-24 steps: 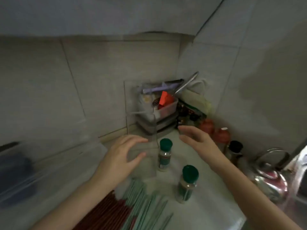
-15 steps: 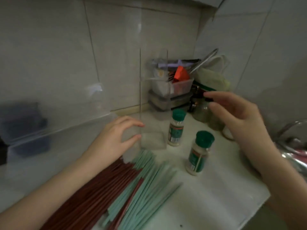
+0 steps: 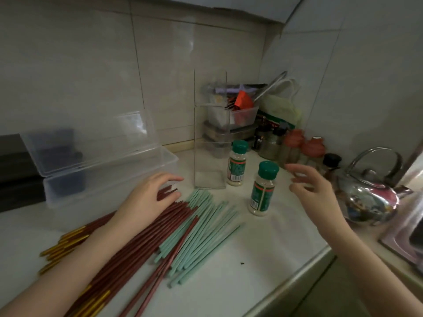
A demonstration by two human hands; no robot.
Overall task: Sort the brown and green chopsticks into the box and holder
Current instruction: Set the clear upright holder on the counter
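Left hand (image 3: 148, 197) lies palm down on the brown chopsticks (image 3: 137, 239), fingers straight and slightly spread, gripping nothing. Fingertips sit over the pointed ends of the pile.

Right hand (image 3: 314, 193) hovers above the bench (image 3: 263, 259), off to the right. Fingers are loosely curled and apart, holding nothing, touching nothing.

Brown chopsticks: flat on the bench in a loose bundle running diagonally from lower left to upper right, gold-coloured ends toward the near left. The left forearm crosses over them.

Green chopsticks (image 3: 201, 225): flat on the bench, just right of the brown ones, same diagonal, fanned out somewhat. The two piles touch along their shared edge. At least one brown stick lies mixed in among the green.

Box (image 3: 103, 179): clear plastic, on the bench left of the left hand and just beside the brown pile, lid hinged up at the back.

Holder (image 3: 210, 156): tall, clear, square, upright, just beyond the green tips.

Two bottles with green caps, both upright: one (image 3: 237, 163) right beside the holder, the other (image 3: 263, 188) nearer, between the green chopsticks and the right hand.

Shiny kettle (image 3: 370, 197) sits at the far right, beyond the right hand. Stacked clear tubs (image 3: 233, 117) and jars with red lids (image 3: 304, 145) fill the corner by the tiled wall.
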